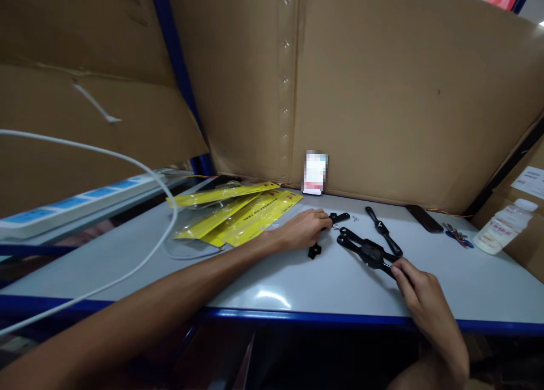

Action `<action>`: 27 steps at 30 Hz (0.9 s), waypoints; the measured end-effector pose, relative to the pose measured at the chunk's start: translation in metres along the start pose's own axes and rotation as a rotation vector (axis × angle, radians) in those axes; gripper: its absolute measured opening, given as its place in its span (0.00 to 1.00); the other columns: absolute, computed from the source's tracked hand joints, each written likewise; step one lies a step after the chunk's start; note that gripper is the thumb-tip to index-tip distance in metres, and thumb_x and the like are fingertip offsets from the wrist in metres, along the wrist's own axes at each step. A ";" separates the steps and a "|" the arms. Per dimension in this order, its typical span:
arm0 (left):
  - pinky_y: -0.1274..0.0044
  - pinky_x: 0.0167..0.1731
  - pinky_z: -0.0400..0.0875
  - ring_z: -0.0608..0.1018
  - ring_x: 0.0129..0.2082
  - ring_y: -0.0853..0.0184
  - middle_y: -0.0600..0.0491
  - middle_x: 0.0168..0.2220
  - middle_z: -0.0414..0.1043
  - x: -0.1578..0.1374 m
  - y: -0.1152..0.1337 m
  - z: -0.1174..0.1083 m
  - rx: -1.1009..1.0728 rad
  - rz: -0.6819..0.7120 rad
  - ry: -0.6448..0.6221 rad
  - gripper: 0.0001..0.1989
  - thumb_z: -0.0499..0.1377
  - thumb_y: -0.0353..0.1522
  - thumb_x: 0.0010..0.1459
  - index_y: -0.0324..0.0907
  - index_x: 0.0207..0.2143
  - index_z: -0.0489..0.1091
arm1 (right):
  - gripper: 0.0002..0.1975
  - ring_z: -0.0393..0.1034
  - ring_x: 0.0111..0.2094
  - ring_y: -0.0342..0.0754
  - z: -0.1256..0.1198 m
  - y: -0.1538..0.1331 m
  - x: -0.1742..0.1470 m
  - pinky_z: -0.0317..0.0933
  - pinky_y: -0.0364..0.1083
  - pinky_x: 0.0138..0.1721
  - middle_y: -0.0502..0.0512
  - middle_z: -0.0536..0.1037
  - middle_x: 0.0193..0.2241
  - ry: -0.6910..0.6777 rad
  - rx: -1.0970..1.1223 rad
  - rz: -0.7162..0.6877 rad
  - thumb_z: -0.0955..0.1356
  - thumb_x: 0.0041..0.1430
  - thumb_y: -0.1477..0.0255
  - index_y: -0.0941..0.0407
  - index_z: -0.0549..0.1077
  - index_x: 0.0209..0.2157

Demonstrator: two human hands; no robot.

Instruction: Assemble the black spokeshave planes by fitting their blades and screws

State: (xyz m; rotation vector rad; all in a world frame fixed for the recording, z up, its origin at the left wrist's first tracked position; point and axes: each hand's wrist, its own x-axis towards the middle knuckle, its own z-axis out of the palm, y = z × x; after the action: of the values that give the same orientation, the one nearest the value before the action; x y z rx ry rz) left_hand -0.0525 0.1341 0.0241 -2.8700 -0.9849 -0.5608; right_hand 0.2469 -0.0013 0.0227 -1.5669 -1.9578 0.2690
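Observation:
My right hand (419, 291) pinches one handle end of a black spokeshave (372, 255), which lies on the table among black handles, close against what looks like a second one. Behind these rests another black spokeshave (382, 228), set at a slant. My left hand (306, 229) is lowered to the tabletop with its fingers curled down. A black handle (340, 217) sticks out past its fingertips, and a small black plate (314, 250) lies just below the hand. What the left fingers grip is hidden. Small silvery wing-shaped screws (356, 219) lie nearby.
Yellow-backed clear packages (255, 214) are piled at the left, near a white cable (161, 180). A phone (314, 173) leans on the cardboard wall (382, 95). Toward the right are a dark flat case (424, 218), keys (458, 236) and a white bottle (504, 228). A power strip (85, 202) runs along the left.

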 end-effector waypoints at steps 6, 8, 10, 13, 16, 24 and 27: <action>0.69 0.43 0.71 0.75 0.42 0.60 0.46 0.39 0.75 0.000 0.004 -0.001 -0.011 -0.060 0.129 0.15 0.50 0.19 0.57 0.39 0.41 0.71 | 0.15 0.78 0.42 0.54 0.014 -0.024 0.001 0.62 0.46 0.42 0.56 0.83 0.42 -0.115 -0.105 -0.074 0.63 0.66 0.72 0.51 0.80 0.47; 0.69 0.43 0.71 0.75 0.42 0.60 0.46 0.40 0.75 0.000 0.010 0.001 -0.051 -0.020 0.132 0.14 0.50 0.21 0.60 0.39 0.42 0.71 | 0.16 0.77 0.42 0.53 0.014 -0.031 -0.001 0.62 0.46 0.43 0.56 0.83 0.42 -0.144 -0.157 -0.065 0.64 0.65 0.75 0.51 0.80 0.49; 0.69 0.44 0.71 0.75 0.43 0.60 0.46 0.41 0.75 -0.001 0.019 0.004 -0.086 0.034 0.119 0.12 0.51 0.23 0.63 0.39 0.44 0.72 | 0.18 0.76 0.42 0.53 0.014 -0.035 -0.001 0.62 0.47 0.42 0.55 0.82 0.40 -0.152 -0.250 -0.043 0.65 0.63 0.77 0.49 0.81 0.49; 0.69 0.46 0.71 0.75 0.43 0.60 0.47 0.40 0.75 -0.002 0.036 0.006 -0.107 0.110 0.078 0.09 0.52 0.26 0.66 0.39 0.43 0.73 | 0.19 0.74 0.44 0.54 0.014 -0.036 0.002 0.62 0.48 0.42 0.54 0.80 0.38 -0.164 -0.351 -0.016 0.66 0.62 0.78 0.46 0.82 0.48; 0.70 0.47 0.70 0.75 0.41 0.61 0.48 0.39 0.74 -0.001 0.051 0.006 -0.093 0.167 0.039 0.08 0.54 0.29 0.68 0.39 0.42 0.73 | 0.16 0.72 0.48 0.55 0.016 -0.033 0.005 0.61 0.49 0.45 0.55 0.79 0.42 -0.170 -0.348 0.014 0.68 0.62 0.75 0.47 0.81 0.48; 0.71 0.40 0.68 0.74 0.38 0.60 0.48 0.33 0.73 0.001 0.069 0.004 0.083 0.207 0.030 0.14 0.55 0.38 0.70 0.40 0.34 0.72 | 0.03 0.72 0.43 0.53 0.018 -0.032 0.006 0.58 0.48 0.40 0.54 0.78 0.38 -0.173 -0.292 0.026 0.69 0.62 0.71 0.54 0.75 0.37; 0.71 0.36 0.68 0.75 0.36 0.60 0.48 0.31 0.74 0.003 0.072 0.006 0.147 0.191 -0.014 0.12 0.56 0.37 0.69 0.40 0.34 0.72 | 0.02 0.72 0.39 0.51 0.019 -0.035 0.007 0.56 0.47 0.38 0.52 0.78 0.36 -0.184 -0.252 -0.026 0.68 0.61 0.71 0.53 0.73 0.34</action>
State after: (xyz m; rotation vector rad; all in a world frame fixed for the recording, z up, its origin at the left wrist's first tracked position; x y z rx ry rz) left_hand -0.0049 0.0797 0.0244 -2.7977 -0.7106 -0.4340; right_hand 0.2067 -0.0002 0.0274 -1.7254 -2.2239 0.1652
